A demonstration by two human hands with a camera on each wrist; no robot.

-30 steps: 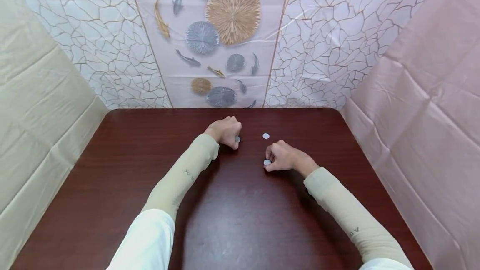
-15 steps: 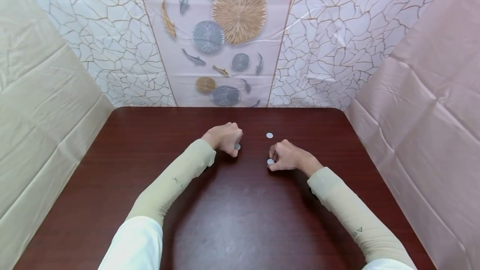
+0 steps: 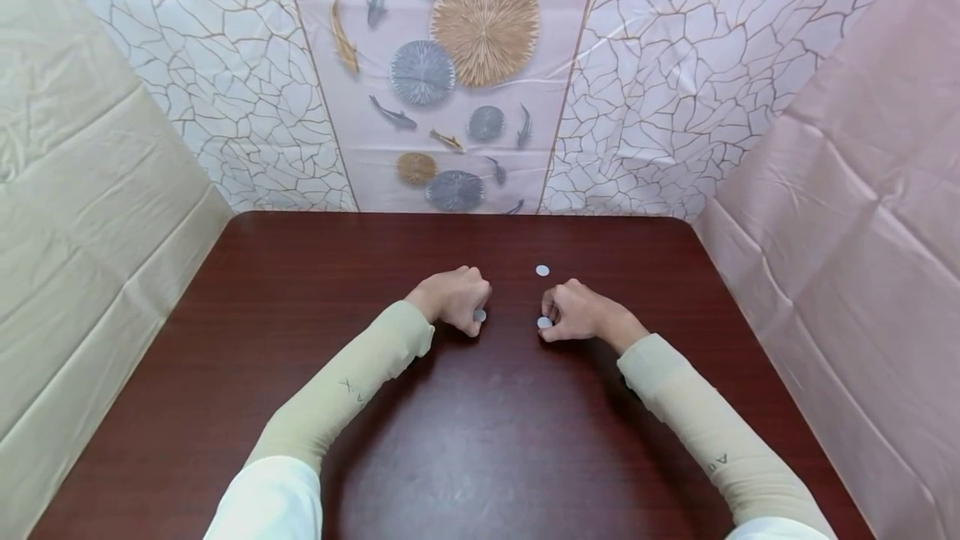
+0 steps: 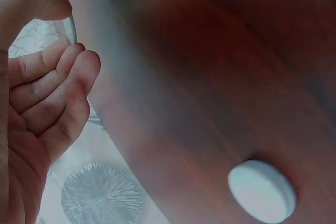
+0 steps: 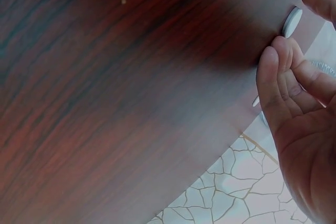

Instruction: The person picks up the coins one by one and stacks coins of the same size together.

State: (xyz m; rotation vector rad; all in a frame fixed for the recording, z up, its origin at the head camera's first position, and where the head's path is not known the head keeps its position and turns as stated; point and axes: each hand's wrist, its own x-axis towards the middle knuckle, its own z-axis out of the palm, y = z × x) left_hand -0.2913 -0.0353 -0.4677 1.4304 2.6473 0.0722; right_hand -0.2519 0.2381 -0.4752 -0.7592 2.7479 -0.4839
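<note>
My left hand pinches a white disc between thumb and curled fingers, just above the table. In the left wrist view that disc is seen almost edge-on. Across from it, my right hand curls thumb and fingers around a second white disc. The right wrist view has this disc between the thumb and fingertips, close over the wood. A third white disc lies flat beyond my right hand. It appears thick with a rounded rim in the left wrist view, as the disc at lower right.
The dark reddish-brown table has a glossy grain and rounded far corners. Behind it hangs a patterned cloth with fish and round motifs. Pale creased cloths stand along both sides.
My left hand has come nearer to me with its disc, now about level with the right hand. The right hand and its disc keep their place; the head view has shifted slightly.
</note>
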